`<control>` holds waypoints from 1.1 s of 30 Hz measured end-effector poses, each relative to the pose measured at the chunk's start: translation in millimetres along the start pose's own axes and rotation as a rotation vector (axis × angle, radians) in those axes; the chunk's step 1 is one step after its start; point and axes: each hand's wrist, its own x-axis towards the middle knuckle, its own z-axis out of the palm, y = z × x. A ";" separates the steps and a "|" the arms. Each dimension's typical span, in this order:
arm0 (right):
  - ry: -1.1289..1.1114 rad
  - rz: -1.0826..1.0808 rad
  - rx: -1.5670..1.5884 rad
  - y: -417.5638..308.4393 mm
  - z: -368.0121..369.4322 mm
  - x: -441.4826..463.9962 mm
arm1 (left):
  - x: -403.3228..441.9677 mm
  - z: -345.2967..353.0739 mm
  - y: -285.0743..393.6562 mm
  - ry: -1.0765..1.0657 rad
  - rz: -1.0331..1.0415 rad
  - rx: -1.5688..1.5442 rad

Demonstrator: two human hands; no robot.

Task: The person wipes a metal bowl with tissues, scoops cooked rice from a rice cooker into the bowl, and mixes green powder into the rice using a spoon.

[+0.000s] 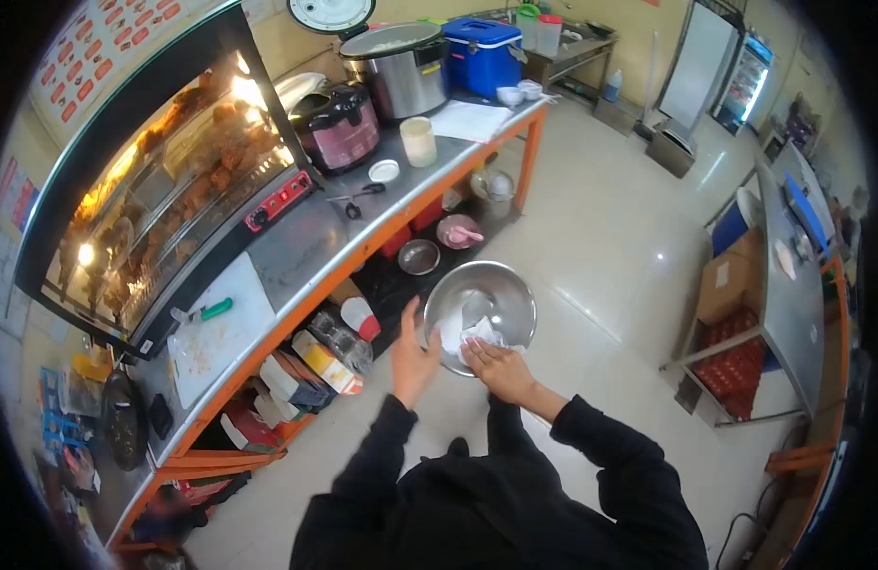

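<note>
A shiny metal bowl (504,285) is in front of my body, over the floor beside the long counter. My right hand (497,369) lies over a crumpled white cloth or tissue (483,332) at the bowl's near side, its fingers together on it. At the bowl's left edge, my left hand (415,356) has its fingers apart and nothing in them. What supports the bowl is hidden.
Along the left, the counter (306,242) bears a lit food warmer (173,180), a cutting board (225,328) with a green-handled knife (216,309), cookers and a blue cooler (482,59). Boxes sit on its lower shelf. A metal table (791,294) stands at the right.
</note>
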 end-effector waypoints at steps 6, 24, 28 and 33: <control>0.045 -0.123 0.135 71.4 12.7 50.4 | 73.9 27.1 10.0 -0.158 -0.223 0.033; 0.266 -0.486 0.144 245.4 33.1 158.5 | 223.1 54.7 8.6 -0.121 -0.054 0.335; 0.187 -0.563 0.049 257.7 50.2 166.3 | 236.6 47.2 -17.9 -0.098 0.118 0.434; -0.003 -0.239 0.127 227.0 41.8 196.4 | 219.1 82.2 -42.3 0.259 -0.351 -0.272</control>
